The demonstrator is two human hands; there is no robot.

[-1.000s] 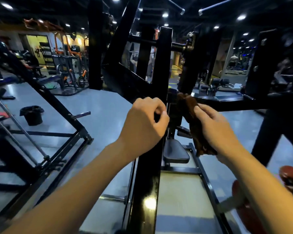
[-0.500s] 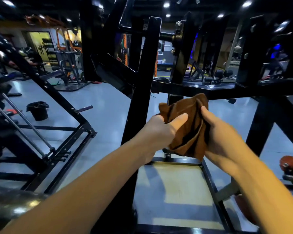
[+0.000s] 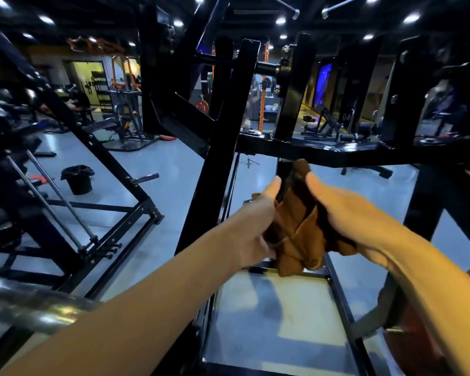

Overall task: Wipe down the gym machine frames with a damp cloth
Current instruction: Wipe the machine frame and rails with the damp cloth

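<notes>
Brown cloth (image 3: 300,229) bunched between both hands (image 3: 258,226), below black frame (image 3: 323,151).

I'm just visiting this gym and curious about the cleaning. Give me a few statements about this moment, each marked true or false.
1. Both hands hold the brown cloth. True.
2. The cloth is white. False: it is brown.
3. A black bucket stands on the floor at the left. True.
4. The machine frame is painted red. False: it is black.
5. The left hand grips the frame. False: like the right hand, it holds the cloth.
</notes>
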